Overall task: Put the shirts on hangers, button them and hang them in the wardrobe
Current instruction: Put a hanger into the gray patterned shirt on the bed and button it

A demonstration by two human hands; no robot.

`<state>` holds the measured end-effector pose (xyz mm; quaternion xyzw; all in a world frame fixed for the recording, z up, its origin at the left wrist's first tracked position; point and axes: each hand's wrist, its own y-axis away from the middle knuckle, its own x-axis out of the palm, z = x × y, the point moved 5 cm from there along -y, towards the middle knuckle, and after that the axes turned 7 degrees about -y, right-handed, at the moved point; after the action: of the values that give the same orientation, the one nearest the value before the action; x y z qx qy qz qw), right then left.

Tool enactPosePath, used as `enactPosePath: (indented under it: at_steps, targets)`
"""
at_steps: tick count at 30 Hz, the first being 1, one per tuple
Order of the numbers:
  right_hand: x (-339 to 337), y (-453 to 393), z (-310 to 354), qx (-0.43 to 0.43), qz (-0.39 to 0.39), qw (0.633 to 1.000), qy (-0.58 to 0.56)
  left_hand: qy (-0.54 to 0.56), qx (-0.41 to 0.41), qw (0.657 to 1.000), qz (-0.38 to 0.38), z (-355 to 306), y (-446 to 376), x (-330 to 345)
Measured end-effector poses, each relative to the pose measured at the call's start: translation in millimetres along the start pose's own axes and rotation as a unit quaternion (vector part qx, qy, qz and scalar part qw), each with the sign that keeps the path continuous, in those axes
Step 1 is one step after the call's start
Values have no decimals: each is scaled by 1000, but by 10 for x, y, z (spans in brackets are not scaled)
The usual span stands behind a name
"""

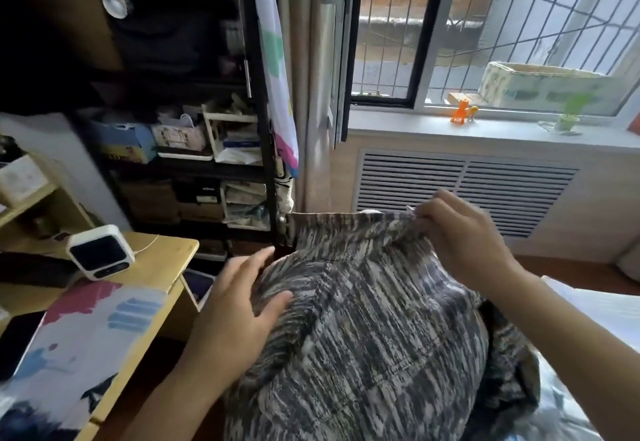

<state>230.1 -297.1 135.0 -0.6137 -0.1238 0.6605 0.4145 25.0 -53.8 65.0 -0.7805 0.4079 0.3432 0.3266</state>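
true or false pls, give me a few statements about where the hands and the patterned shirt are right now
1. The right hand pinches the top edge of the grey patterned shirt. True.
2. The left hand holds the white cube device. False: it lies with straight fingers on the shirt's left side; the device sits apart on the wooden table.
3. The shirt already hangs in a wardrobe. False: it is spread in front of the person, between both hands.
4. An orange figurine stands on the windowsill. True.
5. The radiator grille is left of the black shelf unit. False: it is to the right, under the window.
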Motion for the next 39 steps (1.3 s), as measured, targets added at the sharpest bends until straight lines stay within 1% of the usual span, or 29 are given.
enactPosePath:
  at_steps: [1, 3, 6, 8, 10, 11, 13, 16, 18, 20, 23, 25, 27, 31, 32, 34, 37, 39]
  targets:
    - [-34, 168, 53, -18, 3, 1000, -2, 5, 38, 999, -1, -165, -72, -8]
    - [-42, 418, 132, -43, 16, 999, 19, -2, 132, 991, 27, -478, -280, 105]
    - [29, 625, 115, -49, 37, 997, 38, -80, 265, 957, 85, -778, -674, 493]
    - [77, 707, 86, -41, 50, 997, 40, -139, 303, 933, 137, -849, -926, 702]
    - [103, 762, 76, -34, 54, 997, 35, -174, 314, 913, 194, -901, -1073, 745]
    - [111, 783, 75, -32, 55, 998, 30, -180, 325, 905, 208, -937, -1092, 716]
    - [122, 784, 61, -22, 63, 998, 18, -198, 345, 897, 192, -1017, -988, 575]
    - [190, 710, -92, 20, 117, 993, 26, -232, 345, 902, 121, -1008, -714, 394]
    - [257, 612, -270, 50, 167, 984, 39, -211, 335, 911, 115, -972, -468, 322]
    - [307, 446, -422, 61, 198, 978, 34, -178, 314, 926, 110, -908, -285, 285]
    - [367, 139, -698, 54, 213, 975, 39, -170, 257, 949, 64, -692, -214, 281]
    - [421, -8, -899, 50, 214, 975, 45, -163, 179, 968, 60, -464, -241, 278]
    - [485, -85, -1062, 51, 198, 978, 49, -149, 118, 980, 57, -268, -230, 264]
    - [452, -163, -1057, 85, 170, 979, 75, -147, 70, 986, 44, -58, -166, 246]
    - [331, -164, -1002, 86, 147, 981, 91, -143, 70, 986, 42, -29, -166, 242]
    - [-21, -49, -871, 81, 95, 982, 139, -133, 102, 984, 56, -3, -171, 253]
    - [-598, 441, -561, 91, 57, 973, 205, -97, 165, 974, 122, -64, -129, 337]
    - [-821, 884, -325, 131, 45, 966, 217, -73, 204, 963, 162, -147, -23, 405]
